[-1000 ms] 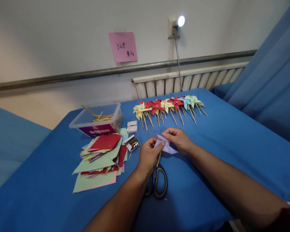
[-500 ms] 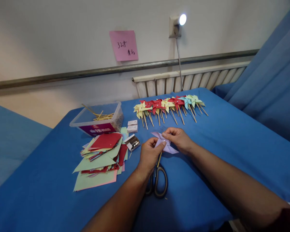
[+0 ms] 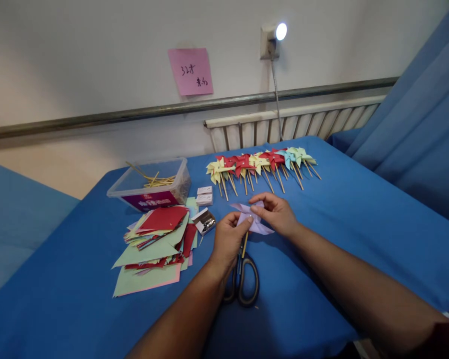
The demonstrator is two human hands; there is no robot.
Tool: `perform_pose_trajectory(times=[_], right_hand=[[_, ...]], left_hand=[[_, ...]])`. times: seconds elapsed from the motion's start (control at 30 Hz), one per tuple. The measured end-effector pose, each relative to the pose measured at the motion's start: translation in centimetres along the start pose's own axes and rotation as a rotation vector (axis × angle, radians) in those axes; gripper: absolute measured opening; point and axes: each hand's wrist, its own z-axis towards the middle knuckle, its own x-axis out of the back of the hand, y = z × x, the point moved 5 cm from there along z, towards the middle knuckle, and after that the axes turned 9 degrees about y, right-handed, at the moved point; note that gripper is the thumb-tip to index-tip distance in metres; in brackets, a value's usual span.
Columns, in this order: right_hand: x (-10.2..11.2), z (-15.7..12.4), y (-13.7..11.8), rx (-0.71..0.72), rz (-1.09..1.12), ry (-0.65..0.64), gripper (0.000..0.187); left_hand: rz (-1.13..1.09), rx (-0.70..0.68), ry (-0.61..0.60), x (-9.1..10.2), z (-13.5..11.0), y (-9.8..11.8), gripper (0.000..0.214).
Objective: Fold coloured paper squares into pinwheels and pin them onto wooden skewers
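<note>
Here we have a purple paper pinwheel (image 3: 262, 228) above the blue cloth (image 3: 322, 229). Our left hand (image 3: 225, 240) has thumb and fingers clamped on its left part; our right hand (image 3: 279, 215) pinches its upper blade between thumb and fingers. A thin stick (image 3: 245, 245) shows below, perhaps joined, though our grip hides the spot. Scissors (image 3: 242, 295) lie beneath; beyond, a row of pinwheels (image 3: 243, 163).
</note>
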Motion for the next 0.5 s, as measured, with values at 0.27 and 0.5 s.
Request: perform_pose_trajectory(times=[0.27,0.5], right_hand=[[-0.2,-1.1,-2.9,0.429,-0.303,-0.014,0.017],[-0.2,-0.8,-1.9,0.309,-0.226,0.05,0.02]], left_hand=[[-0.043,-0.025,0.029,0.2,0.1,0.1,0.027],[-0.007,-0.034,0.05,0.3,0.1,0.2,0.027]])
